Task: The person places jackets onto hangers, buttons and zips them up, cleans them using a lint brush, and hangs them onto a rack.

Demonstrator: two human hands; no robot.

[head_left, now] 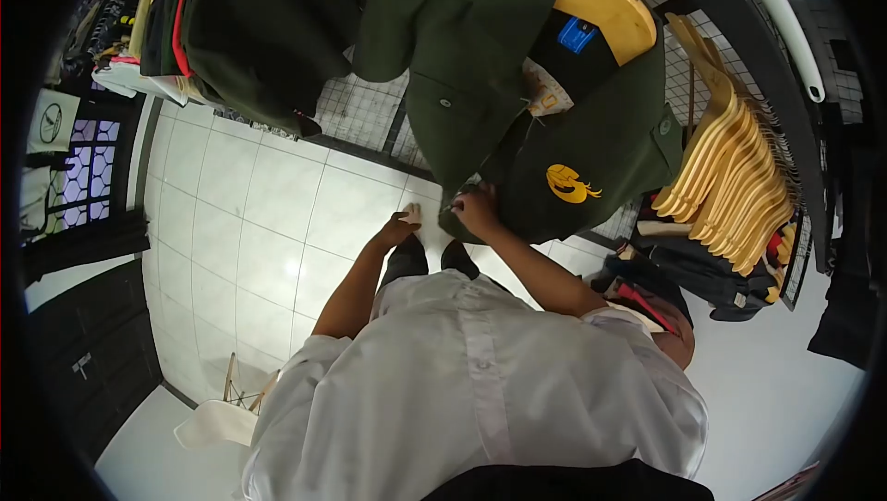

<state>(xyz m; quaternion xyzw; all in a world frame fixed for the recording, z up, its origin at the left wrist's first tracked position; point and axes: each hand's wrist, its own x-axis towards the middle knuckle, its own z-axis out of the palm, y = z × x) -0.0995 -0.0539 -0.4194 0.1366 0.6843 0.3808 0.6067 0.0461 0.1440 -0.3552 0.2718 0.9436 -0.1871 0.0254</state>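
Observation:
A dark green jacket [591,145] with a yellow emblem [568,184] hangs in front of me on a wooden hanger [614,11]. Its front is parted at the top, where a light patterned lining and a blue label [577,34] show. My right hand [476,210] is closed on the jacket's lower front edge, near the bottom of the zip line; the fingertips are partly hidden. Just left of the hem is my left hand [399,226], apart from the cloth, its fingers loosely stretched out and holding nothing I can see.
Several bare wooden hangers [730,168] hang on the rack to the right, with folded dark clothes [711,265] below. More dark garments [268,30] hang at upper left. A white chair [217,422] stands on the tiled floor [268,214] behind to the left, near a dark door [88,362].

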